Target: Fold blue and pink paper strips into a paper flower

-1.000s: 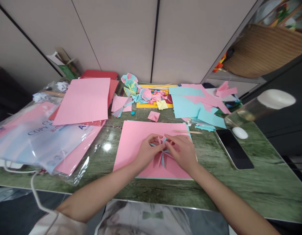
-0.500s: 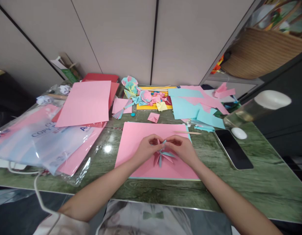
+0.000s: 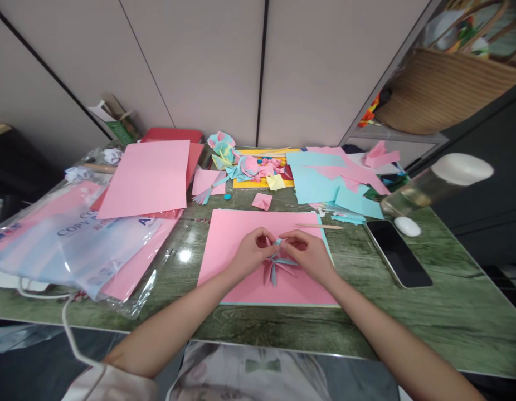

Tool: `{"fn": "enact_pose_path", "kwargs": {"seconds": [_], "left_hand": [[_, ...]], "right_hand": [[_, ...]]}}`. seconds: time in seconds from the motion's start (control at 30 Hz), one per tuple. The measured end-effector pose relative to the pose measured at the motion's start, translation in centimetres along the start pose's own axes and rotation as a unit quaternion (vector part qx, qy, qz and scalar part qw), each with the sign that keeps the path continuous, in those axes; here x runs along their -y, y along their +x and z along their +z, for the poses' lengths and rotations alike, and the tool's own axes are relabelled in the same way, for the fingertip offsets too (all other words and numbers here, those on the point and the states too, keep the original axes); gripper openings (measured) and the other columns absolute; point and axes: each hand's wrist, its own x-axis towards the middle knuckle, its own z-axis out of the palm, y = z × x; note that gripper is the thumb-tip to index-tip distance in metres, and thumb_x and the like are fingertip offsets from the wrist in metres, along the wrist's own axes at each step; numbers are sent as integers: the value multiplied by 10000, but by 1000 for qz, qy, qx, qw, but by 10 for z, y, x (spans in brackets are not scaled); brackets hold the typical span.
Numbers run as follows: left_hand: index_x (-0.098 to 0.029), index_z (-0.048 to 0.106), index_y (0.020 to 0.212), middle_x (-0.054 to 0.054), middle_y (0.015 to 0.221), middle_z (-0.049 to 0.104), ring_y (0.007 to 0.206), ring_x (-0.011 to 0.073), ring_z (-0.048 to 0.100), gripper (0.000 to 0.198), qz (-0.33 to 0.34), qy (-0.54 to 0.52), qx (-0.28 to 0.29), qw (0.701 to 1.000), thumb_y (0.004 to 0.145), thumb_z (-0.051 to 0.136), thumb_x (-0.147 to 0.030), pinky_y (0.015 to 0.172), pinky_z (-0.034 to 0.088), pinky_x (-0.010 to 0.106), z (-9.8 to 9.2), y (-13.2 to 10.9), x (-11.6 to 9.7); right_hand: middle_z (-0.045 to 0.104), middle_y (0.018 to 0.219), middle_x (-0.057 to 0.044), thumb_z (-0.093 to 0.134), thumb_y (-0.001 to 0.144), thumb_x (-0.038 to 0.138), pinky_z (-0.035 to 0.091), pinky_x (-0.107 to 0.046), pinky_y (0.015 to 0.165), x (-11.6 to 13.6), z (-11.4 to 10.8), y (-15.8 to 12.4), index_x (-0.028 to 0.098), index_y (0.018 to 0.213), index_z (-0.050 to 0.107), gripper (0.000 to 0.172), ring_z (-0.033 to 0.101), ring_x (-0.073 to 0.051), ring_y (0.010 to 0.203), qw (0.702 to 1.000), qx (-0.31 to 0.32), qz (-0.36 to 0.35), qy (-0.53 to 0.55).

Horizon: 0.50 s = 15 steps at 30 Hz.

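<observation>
Over the stack of pink paper (image 3: 228, 234), a pink-and-blue folded paper flower (image 3: 274, 270) is pinched between both hands, its pointed petals spreading downward. My left hand (image 3: 256, 249) closes thumb and fingertips on its upper left. From the other side my right hand (image 3: 307, 253) pinches the top, thumb close to the left thumb. Fingers partly hide the upper folds. Just beyond the hands a wooden stick (image 3: 319, 226) with a pointed end lies on the stack. A small pink folded square (image 3: 262, 201) rests behind the stack.
Pink sheets (image 3: 147, 178) and a plastic paper bag (image 3: 86, 234) occupy the left. At the back are paper flowers (image 3: 224, 150), a yellow tray (image 3: 241, 182) of small beads and blue paper offcuts (image 3: 312, 184). Rightward lie a phone (image 3: 398, 253), a white mouse (image 3: 407, 226) and a bottle (image 3: 433, 184).
My right fingers have shifted slightly at the top of the paper flower. Both hands keep their pinch, and the view has moved a little.
</observation>
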Motion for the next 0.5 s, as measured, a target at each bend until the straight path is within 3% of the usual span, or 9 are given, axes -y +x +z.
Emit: {"fn": "enact_pose_path", "kwargs": {"seconds": [0.1, 0.33, 0.5], "left_hand": [[-149, 502, 727, -15, 680, 522, 611, 91, 487, 133, -7, 2, -2, 1000, 647, 589, -211, 561, 375, 210, 0, 0, -1], [-151, 475, 722, -24, 673, 481, 588, 73, 448, 149, -28, -37, 40, 998, 632, 587, -189, 527, 358, 190, 1, -1, -3], [-143, 501, 802, -10, 726, 490, 585, 68, 433, 210, -47, -61, 41, 996, 634, 605, -215, 522, 363, 191, 1, 0, -2]], "right_hand": [[635, 708, -9, 533, 734, 294, 452, -263, 606, 1, 0, -1, 204, 917, 592, 212, 582, -137, 631, 1000, 6, -13, -5], [639, 762, -14, 504, 757, 270, 427, -285, 663, 3, 0, -3, 213, 812, 615, 137, 565, -151, 698, 993, -3, -68, -99], [639, 779, -9, 513, 747, 276, 439, -272, 659, 4, -1, -2, 206, 815, 601, 132, 579, -141, 704, 999, 16, -39, -35]]}}
